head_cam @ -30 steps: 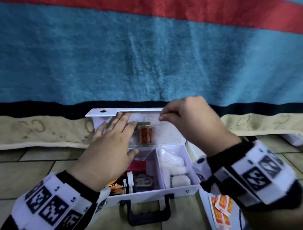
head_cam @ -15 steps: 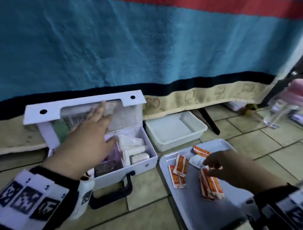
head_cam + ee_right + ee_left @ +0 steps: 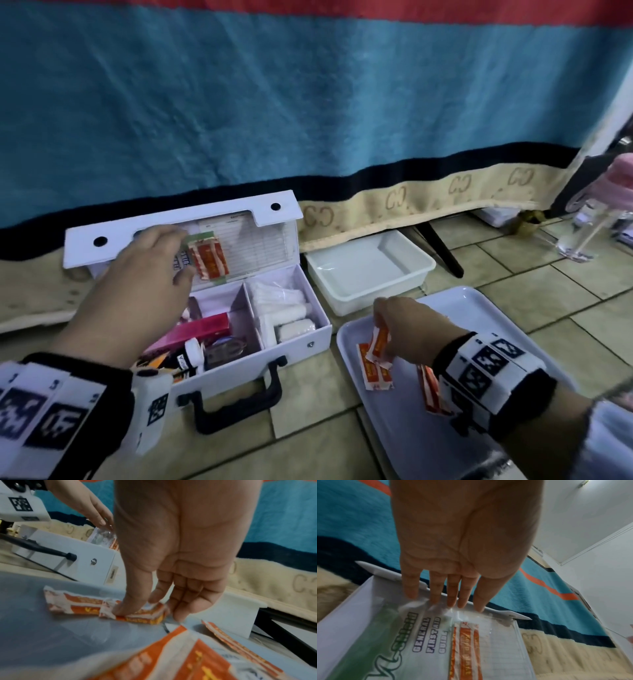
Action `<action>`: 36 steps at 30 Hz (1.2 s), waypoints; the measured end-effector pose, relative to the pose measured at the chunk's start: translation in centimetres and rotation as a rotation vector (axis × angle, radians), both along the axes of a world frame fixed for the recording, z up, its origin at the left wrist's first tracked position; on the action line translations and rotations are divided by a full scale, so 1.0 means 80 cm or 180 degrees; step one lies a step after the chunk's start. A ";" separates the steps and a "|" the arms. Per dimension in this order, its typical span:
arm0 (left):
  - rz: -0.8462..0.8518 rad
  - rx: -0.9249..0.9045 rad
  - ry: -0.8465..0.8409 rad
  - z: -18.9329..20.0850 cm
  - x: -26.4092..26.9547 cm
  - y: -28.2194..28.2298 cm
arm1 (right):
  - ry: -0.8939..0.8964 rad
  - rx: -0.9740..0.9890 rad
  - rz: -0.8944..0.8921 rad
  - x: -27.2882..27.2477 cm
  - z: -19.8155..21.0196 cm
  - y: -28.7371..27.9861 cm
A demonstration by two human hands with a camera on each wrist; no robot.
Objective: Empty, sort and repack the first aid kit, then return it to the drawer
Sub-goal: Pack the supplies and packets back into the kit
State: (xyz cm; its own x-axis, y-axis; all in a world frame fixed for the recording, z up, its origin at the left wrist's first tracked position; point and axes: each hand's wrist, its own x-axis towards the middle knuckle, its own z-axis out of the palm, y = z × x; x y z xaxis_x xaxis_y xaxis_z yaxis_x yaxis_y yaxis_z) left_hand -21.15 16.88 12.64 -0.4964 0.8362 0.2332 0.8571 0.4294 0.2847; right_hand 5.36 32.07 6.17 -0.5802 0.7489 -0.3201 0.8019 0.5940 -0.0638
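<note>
You're early in emptying: your right hand (image 3: 399, 330) pinches a plaster strip (image 3: 378, 344) over the tray (image 3: 486, 308) at 4 o'clock, your left hand (image 3: 137, 284) lies spread-fingered on the lid pocket (image 3: 239, 246), and the kit (image 3: 301, 342) looks mostly full.

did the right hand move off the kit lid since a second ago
Yes. The right hand has gone from the first aid kit lid, rightward and down to the tray, where it pinches an orange plaster packet.
</note>
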 end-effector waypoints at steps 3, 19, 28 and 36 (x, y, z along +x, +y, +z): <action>0.0018 -0.0020 -0.0076 0.001 -0.008 -0.003 | 0.0323 -0.0078 -0.0104 0.000 -0.003 0.005; -0.0218 -0.0204 -0.0009 -0.007 -0.008 -0.007 | 0.1784 -0.1110 0.0842 -0.133 0.054 -0.008; -0.0211 -0.0403 0.0357 -0.020 -0.002 -0.013 | 0.4104 -0.0493 0.0601 -0.199 0.088 0.008; -0.0308 -0.0439 0.0320 -0.014 -0.010 -0.018 | 0.2355 0.0885 0.1774 -0.221 0.085 0.014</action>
State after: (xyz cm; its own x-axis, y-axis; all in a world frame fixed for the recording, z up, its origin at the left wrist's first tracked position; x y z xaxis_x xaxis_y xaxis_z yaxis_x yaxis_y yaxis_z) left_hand -21.96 15.41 11.49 -0.3921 0.9063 0.1575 0.9174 0.3726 0.1399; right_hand -12.29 33.20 12.97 -0.8587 0.2992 0.4161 0.2140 0.9471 -0.2393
